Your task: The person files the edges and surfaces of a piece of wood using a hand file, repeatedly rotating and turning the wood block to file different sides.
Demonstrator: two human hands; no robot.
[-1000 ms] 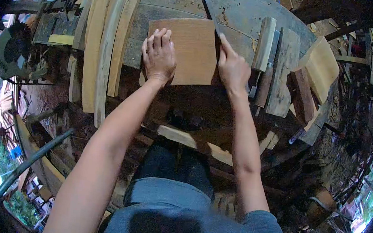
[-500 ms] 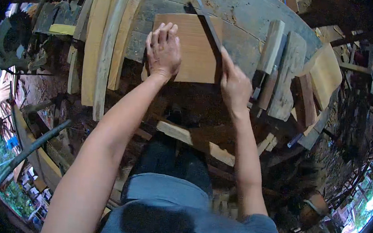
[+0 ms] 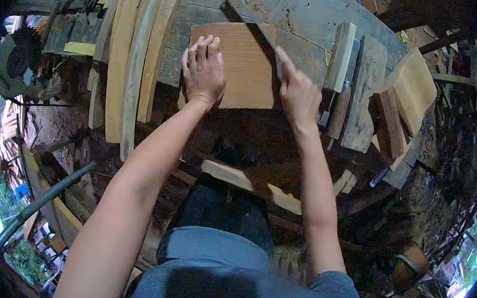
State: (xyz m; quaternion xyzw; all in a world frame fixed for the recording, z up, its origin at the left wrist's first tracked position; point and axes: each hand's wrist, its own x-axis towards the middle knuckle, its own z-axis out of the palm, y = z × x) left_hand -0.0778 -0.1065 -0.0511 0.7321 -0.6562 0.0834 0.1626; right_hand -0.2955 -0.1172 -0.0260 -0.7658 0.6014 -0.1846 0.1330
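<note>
A flat square brown wooden board (image 3: 246,72) lies near the front edge of the workbench. My left hand (image 3: 204,72) rests palm down on its left side, fingers extended and holding nothing. At the board's right edge, my right hand (image 3: 299,94) is closed round the grip of a long narrow blade (image 3: 259,36), index finger stretched along it. The blade slants up and left past the board's far right corner, its tip catching light. Motion and shadow hide its edge, so its exact kind is unclear. The grip is hidden in my fist.
Long wooden planks (image 3: 138,53) lie left of the board on the workbench (image 3: 313,27). Wood blocks (image 3: 366,92) and a curved pale wood piece (image 3: 413,91) sit at the right. A toothed circular saw blade (image 3: 16,64) stands far left. A wooden bar (image 3: 247,181) crosses below.
My right hand has moved slightly forward and left along the board's right edge, and the blade's tip has swung left. My left hand stays on the board. The whole view has shifted a little.
</note>
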